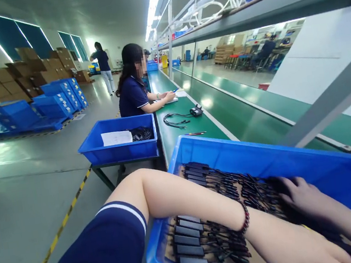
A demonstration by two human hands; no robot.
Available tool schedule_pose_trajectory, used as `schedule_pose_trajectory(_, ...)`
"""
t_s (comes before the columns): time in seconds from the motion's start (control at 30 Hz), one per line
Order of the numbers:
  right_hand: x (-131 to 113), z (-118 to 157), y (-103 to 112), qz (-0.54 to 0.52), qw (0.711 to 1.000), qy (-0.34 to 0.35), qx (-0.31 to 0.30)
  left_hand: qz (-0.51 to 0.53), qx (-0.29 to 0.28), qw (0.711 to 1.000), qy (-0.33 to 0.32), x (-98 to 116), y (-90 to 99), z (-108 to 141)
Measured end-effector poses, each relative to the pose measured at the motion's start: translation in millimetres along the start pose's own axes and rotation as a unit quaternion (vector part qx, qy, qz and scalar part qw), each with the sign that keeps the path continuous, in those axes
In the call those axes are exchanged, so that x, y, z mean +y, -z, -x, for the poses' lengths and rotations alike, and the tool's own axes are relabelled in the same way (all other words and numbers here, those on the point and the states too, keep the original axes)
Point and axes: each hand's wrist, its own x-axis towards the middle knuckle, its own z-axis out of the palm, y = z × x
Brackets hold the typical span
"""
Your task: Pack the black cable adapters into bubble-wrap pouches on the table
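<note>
A large blue bin [246, 150] in front of me holds rows of slim black adapters [189, 239] with short black cables [256, 192], on brown cardboard. My left arm reaches across the bin, a dark beaded bracelet at the wrist. My left hand [305, 246] is low at the right, over the bin; its fingers are cut off by the frame's lower edge. At the bin's right part, my right hand [304, 196] is down among the black cables, slightly blurred. Its fingers are bent around some of them, with the tips partly hidden.
A second blue bin [118, 153] with a paper sheet and black cables stands at left. On the green bench [210, 133] lie a black power adapter [196, 111] with its cord and a pen [195, 134]. A co-worker [132, 89] sits beyond. A metal shelf [263, 12] runs overhead.
</note>
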Motion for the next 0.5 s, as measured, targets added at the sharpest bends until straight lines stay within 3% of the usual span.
schedule_pose_trajectory(0.07, -12, 7, 17, 0.018, 0.999, -0.024, -0.027, 0.079, -0.020, 0.994, -0.069, -9, -11.2, -1)
schedule_pose_trajectory(0.23, -50, 15, 69, 0.039, 0.987, -0.069, -0.139, 0.075, -0.140, 0.985, 0.065, -18, -35.4, 3)
schedule_pose_trajectory(0.37, -59, 15, 79, 0.040, 0.978, -0.114, -0.170, 0.057, -0.198, 0.976, 0.074, -23, -43.3, 7)
schedule_pose_trajectory(0.43, -58, 17, 81, 0.034, 0.974, -0.120, -0.187, 0.055, -0.192, 0.976, 0.083, -26, -40.7, 9)
schedule_pose_trajectory(0.5, -56, 18, 88, 0.024, 0.973, -0.118, -0.198, 0.023, -0.142, 0.977, 0.157, -32, -35.8, 11)
